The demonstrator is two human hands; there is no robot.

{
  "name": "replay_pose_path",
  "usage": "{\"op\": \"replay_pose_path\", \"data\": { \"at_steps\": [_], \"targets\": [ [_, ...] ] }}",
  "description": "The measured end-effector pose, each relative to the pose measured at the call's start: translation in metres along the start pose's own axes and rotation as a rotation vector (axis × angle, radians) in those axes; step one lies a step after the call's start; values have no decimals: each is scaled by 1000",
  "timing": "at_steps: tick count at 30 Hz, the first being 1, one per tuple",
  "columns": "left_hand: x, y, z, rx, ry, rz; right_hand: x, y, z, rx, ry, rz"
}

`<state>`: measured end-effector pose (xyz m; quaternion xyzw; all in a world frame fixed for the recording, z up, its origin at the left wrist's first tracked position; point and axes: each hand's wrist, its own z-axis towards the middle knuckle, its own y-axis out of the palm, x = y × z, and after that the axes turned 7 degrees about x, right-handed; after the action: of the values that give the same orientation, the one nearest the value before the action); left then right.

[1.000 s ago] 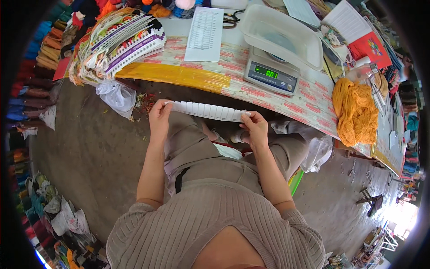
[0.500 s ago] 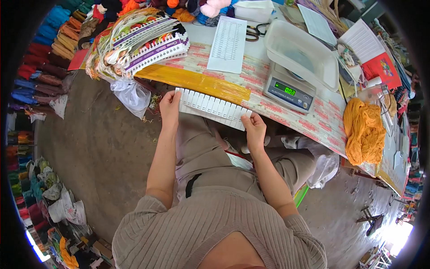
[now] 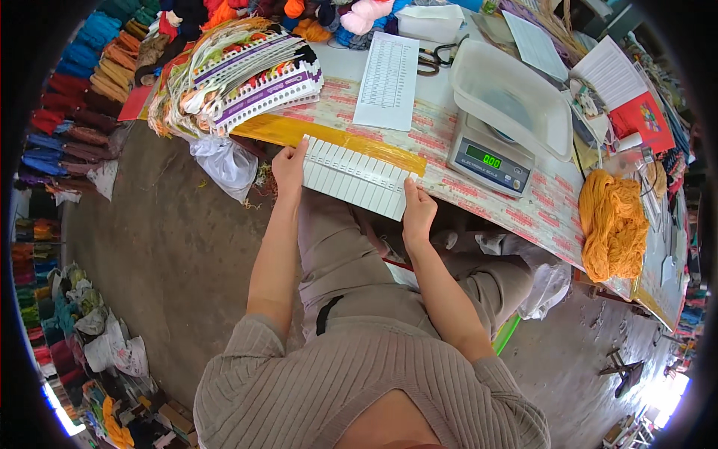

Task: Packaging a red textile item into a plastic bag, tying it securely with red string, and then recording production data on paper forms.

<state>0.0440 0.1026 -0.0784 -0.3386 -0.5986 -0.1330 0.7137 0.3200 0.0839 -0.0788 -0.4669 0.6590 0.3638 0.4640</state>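
Between my two hands is a white strip-like sheet of cards (image 3: 357, 178), marked off by dark lines into narrow upright sections with small print. It is tilted over my lap at the table's front edge. My left hand (image 3: 289, 169) pinches its left end, thumb at the upper corner. At the right end my right hand (image 3: 419, 209) grips it between thumb and fingers. Just beyond lies a stack of punched thread cards (image 3: 262, 82) with purple bands, looped with multicoloured threads. A printed white sheet (image 3: 387, 82) lies flat on the table further off.
An electronic scale (image 3: 490, 159) with a lit green display bears a translucent plastic tub (image 3: 512, 97). Scissors (image 3: 437, 58) lie behind. An orange yarn hank (image 3: 613, 226) rests at the table's right. Yellow tape (image 3: 336, 146) covers the front edge; a plastic bag (image 3: 226, 163) hangs below.
The white sheet has tipped so more of its face shows, its long sections now visible. My right hand has turned more upright. The view has shifted slightly, and the scale's reading has changed.
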Motion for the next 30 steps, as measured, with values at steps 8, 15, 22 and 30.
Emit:
{"op": "replay_pose_path", "data": {
  "at_steps": [8,15,22,30],
  "targets": [
    [3,-1,3,-124,-177,-101,-13,-6,2,-69,154,19],
    [4,-5,5,-330,-423,-304,-25,-34,5,-446,486,-72],
    [-23,-44,-43,-260,-682,-835,-90,-35,-2,-561,-399,-415],
    [-19,-6,-100,-476,-839,-1112,-84,162,56,-1358,417,330]
  ]
}}
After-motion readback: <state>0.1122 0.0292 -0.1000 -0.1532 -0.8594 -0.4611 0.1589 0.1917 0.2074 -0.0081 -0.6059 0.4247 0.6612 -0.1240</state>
